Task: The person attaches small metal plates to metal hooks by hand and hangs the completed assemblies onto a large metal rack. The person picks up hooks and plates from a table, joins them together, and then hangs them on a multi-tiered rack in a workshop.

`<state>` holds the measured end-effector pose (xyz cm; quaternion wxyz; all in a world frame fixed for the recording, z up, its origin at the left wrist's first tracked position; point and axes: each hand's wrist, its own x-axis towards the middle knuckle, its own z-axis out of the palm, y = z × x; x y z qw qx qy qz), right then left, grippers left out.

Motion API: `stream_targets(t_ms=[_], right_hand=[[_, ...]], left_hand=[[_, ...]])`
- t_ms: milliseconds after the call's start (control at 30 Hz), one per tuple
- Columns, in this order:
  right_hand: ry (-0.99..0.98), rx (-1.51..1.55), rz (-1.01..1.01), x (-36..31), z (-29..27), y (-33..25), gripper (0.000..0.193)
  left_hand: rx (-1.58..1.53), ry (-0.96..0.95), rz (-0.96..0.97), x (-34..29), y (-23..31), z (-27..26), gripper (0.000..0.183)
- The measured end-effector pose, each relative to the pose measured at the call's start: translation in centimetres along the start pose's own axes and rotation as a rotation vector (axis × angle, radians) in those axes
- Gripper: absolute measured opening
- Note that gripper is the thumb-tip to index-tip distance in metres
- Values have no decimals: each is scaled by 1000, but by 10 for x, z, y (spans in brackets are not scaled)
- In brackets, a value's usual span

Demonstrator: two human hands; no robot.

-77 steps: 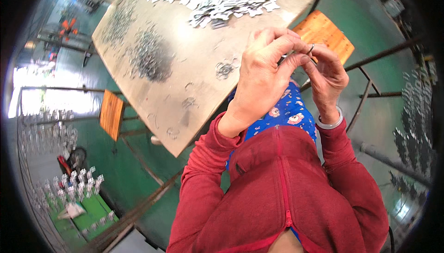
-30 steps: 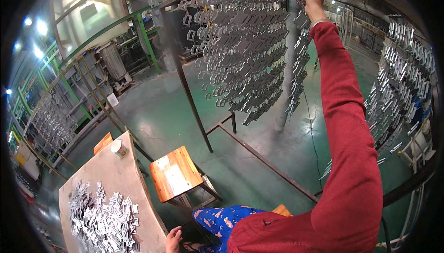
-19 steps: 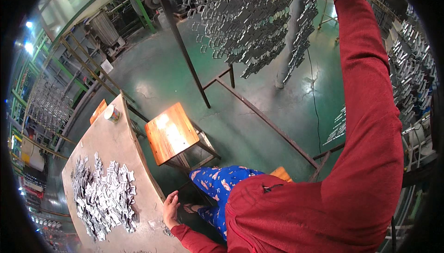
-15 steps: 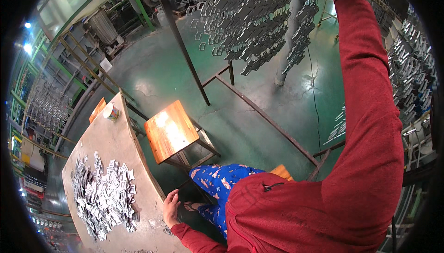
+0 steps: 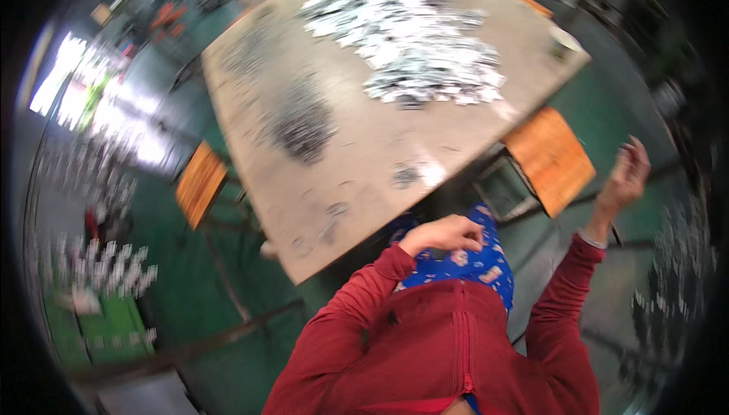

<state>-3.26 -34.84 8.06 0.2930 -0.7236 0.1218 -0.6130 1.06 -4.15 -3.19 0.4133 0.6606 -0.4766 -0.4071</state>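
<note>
My left hand [image 5: 449,234] is loosely curled in front of my thighs, just off the near edge of the table [image 5: 364,210]; nothing shows in its fingers. Out to the right, my right hand [image 5: 627,175] is raised beside a wooden stool, its fingers stretched out and a little blurred, with nothing seen in them. A large heap of shiny silver metal pieces [image 5: 433,50] covers the far part of the table. A darker heap of small metal pieces [image 5: 302,123] lies left of it, and a small cluster of bits [image 5: 405,176] is closer to me.
A cup [image 5: 563,41] stands at the table's right corner. One wooden stool [image 5: 553,163] is at the right side, another stool [image 5: 200,184] at the left. Blurred hanging metal parts [image 5: 668,271] are at the right, and more hanging parts [image 5: 99,263] at the left.
The view has swung left to face the table. My right arm has come down from the hanging parts to my side. My left hand has moved from the table edge to before my body.
</note>
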Motion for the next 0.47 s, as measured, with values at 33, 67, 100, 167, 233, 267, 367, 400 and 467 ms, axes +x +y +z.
stream_targets(t_ms=[33,67,100,167,233,267,367,400,467], right_hand=[[-268,54,164,-32,61,-31,22],[-524,273,227,-61,114,-17,23],[-874,197,259,-84,160,-16,26],[-1243,186,111,-128,234,-30,35],[-1196,14,-240,-161,278,-24,49],[-1196,-87,-213,-164,288,-19,51],[-1204,-266,-224,-171,300,-53,58],[-1214,-226,-223,-170,304,-49,62],[-1237,-185,-216,-173,309,-45,65]], left_hand=[[-81,39,-145,-31,15,-11,24],[-89,155,-201,-55,17,-16,26],[-96,254,-250,-75,15,-18,28],[1,463,-264,-115,-3,-19,32],[-15,619,-361,-145,-11,-29,32],[-98,739,-409,-155,-17,-36,29],[234,1192,-465,-183,-49,-66,14],[410,1288,-522,-185,-59,-81,12],[686,1308,-591,-188,-63,-114,12]])
